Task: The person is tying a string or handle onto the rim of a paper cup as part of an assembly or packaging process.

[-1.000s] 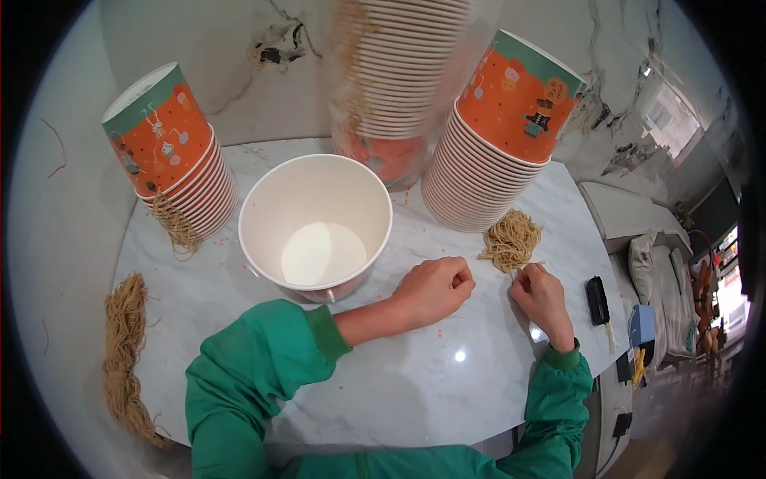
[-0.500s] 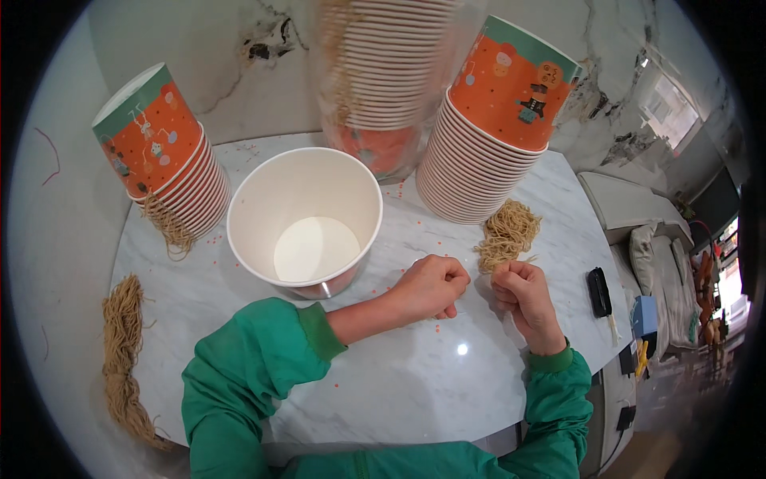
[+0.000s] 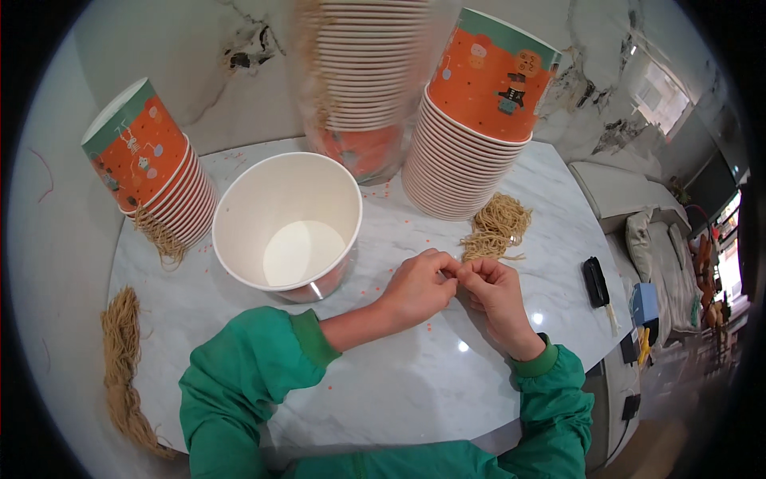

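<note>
We see left hand [image 3: 419, 289] and right hand [image 3: 496, 299] meeting, fingertips pressed together; we can't tell what's pinched. Tan strand pile [image 3: 499, 225] just beyond the right hand, at the foot of the right tub stack [image 3: 471, 152]. White tub [image 3: 247, 211] left of the hands, rim near the left sleeve [image 3: 255, 359]. We have room on the tabletop [image 3: 399, 399] between forearms and near edge; black case [image 3: 594, 281] by the right edge.

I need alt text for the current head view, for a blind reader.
A person's left hand and right hand curl close together above a marbled table; anything between them is unclear. Beyond stand an open tub and stacked paper tubs, with tan strands nearby.
</note>
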The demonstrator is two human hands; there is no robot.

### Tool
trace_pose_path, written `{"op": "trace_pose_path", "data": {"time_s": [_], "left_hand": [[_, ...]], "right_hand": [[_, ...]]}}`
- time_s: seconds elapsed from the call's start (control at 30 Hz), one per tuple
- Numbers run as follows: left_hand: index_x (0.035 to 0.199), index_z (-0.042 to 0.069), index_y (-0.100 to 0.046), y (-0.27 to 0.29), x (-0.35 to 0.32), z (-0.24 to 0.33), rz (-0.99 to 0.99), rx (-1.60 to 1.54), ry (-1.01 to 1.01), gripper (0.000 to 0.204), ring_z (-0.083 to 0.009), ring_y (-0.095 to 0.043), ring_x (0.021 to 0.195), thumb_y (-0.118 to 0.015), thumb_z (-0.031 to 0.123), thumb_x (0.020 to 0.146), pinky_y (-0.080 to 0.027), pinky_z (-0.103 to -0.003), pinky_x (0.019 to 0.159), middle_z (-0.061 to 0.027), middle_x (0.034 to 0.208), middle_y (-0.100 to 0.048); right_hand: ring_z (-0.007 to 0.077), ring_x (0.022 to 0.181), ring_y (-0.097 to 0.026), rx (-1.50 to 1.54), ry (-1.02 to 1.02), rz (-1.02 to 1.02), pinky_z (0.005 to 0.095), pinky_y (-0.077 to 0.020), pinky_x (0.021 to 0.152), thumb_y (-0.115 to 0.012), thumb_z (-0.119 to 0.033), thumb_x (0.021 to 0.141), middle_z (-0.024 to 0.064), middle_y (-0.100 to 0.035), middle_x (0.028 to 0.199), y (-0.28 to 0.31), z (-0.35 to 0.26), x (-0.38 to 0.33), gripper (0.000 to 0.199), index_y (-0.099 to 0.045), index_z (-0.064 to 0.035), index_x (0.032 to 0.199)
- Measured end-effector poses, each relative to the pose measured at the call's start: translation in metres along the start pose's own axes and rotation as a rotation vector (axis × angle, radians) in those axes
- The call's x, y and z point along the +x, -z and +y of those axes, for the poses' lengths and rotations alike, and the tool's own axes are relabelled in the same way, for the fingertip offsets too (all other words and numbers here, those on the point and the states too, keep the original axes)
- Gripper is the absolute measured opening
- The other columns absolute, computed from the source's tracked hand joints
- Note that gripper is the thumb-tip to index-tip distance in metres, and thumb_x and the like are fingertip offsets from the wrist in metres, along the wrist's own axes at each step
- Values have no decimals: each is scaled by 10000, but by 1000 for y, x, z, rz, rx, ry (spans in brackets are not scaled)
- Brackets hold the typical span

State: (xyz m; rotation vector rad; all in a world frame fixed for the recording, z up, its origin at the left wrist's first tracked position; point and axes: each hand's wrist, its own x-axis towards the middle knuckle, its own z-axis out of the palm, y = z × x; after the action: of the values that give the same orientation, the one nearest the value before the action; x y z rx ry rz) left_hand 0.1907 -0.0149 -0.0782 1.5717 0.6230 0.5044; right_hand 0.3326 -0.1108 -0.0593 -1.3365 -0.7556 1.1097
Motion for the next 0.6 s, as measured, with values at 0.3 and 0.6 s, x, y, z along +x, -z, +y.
{"op": "trace_pose_path", "data": {"time_s": [0.3, 0.6], "left_hand": [[924, 7, -636, 20, 10, 5, -34, -112, 103, 137, -62, -596, 613, -653, 141, 943, -479, -227, 502, -6, 745, -618], [920, 4, -629, 22, 12, 14, 31, -169, 119, 117, -71, -578, 614, -645, 119, 932, -460, -229, 514, -7, 773, -604]], "right_hand": [[37, 619, -519, -329, 208, 104, 201, -368, 544, -616, -152, 979, -30, -576, 676, 38, -45, -1, 201, -737, 7, 956], [165, 742, -579, -983, 512, 378, 302, -477, 687, -626, -42, 877, 75, -634, 864, 149, -23, 33, 126, -702, 0, 969]]}}
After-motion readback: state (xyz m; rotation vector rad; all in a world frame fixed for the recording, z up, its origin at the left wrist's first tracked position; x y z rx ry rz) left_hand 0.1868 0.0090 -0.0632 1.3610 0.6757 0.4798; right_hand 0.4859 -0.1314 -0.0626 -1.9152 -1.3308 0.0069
